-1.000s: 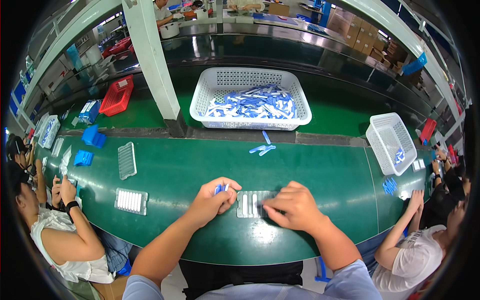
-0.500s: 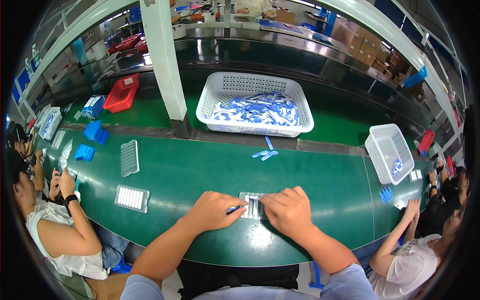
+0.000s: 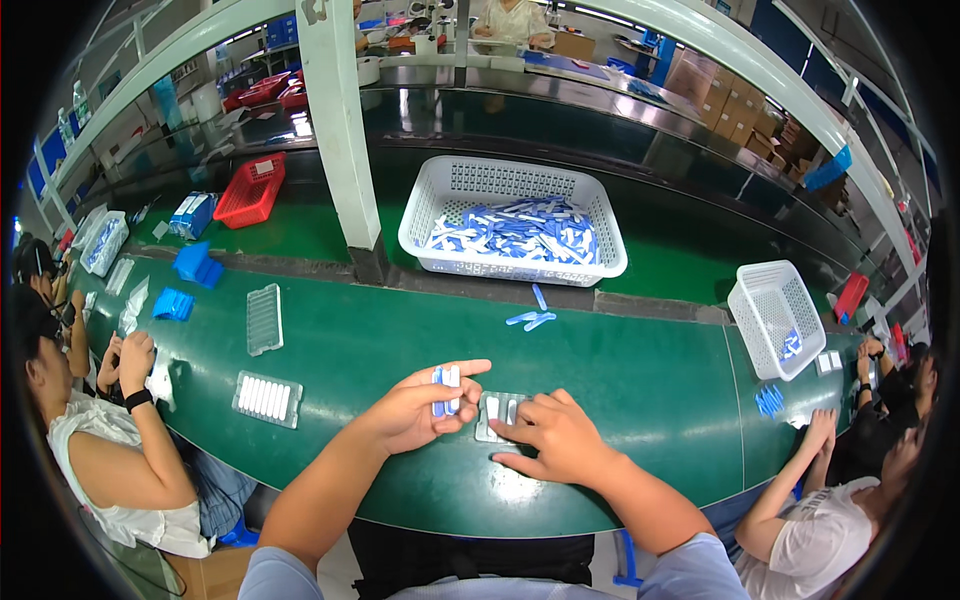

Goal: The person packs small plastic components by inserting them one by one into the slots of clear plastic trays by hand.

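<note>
Several slim blue-and-white plastic sticks (image 3: pixel 446 391) are gripped in my left hand (image 3: pixel 415 405), held between the thumb and curled fingers with the forefinger stretched out. The hand is raised just left of a clear plastic tray (image 3: pixel 486 431) with narrow slots. My right hand (image 3: pixel 562 438) lies over the tray's right part and hides some of it. Its forefinger touches a white stick in a slot, and the thumb is spread apart below, near the tray's front edge. At least one more white stick (image 3: pixel 512 409) shows in the tray beside the fingers.
A filled clear tray (image 3: pixel 267 399) and an unfilled one (image 3: pixel 264 320) lie to the left. Behind stands a white basket (image 3: pixel 515 272) of blue-and-white sticks, with loose blue sticks (image 3: pixel 531 320) before it. Another white basket (image 3: pixel 775 330) is at right. Co-workers sit on both sides.
My left hand has turned palm up and lifted, bringing the sticks into view. My right hand has shifted slightly left and down, with its thumb and fingers now spread over the tray.
</note>
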{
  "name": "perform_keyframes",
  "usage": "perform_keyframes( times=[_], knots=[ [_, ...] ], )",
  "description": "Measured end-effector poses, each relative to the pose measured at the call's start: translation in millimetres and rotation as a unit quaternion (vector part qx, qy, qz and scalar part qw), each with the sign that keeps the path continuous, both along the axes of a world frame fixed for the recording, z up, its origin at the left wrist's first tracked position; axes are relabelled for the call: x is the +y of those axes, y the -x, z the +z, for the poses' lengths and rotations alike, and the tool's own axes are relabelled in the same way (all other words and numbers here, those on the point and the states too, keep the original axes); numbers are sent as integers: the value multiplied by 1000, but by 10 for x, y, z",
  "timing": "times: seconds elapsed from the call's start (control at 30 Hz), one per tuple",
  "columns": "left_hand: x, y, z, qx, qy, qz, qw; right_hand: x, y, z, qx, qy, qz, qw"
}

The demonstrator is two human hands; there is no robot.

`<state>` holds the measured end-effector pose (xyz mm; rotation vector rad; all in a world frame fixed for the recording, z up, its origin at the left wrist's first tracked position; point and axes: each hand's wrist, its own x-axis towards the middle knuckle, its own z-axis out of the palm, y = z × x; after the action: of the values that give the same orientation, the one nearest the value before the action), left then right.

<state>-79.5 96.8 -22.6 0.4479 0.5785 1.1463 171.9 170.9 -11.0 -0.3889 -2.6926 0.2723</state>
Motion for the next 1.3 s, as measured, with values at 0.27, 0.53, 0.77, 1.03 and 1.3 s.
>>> perform_keyframes(
  times=[0.27,0.53,0.77,1.03,1.3],
  knots=[
    [-12,-12,72,59,-37,-56,996,84,-69,17,-37,31,26,999],
    [-67,-129,-4,105,-124,-111,980,19,-16,58,206,150,-60,965],
    [-93,-246,98,139,-93,-157,973,-22,25,-6,237,201,-52,949],
    [-88,-193,148,215,-93,-148,961,30,-23,-2,238,249,-51,937],
    [-38,-89,3,205,-40,-24,978,110,-118,6,386,357,-27,850]
  ],
)
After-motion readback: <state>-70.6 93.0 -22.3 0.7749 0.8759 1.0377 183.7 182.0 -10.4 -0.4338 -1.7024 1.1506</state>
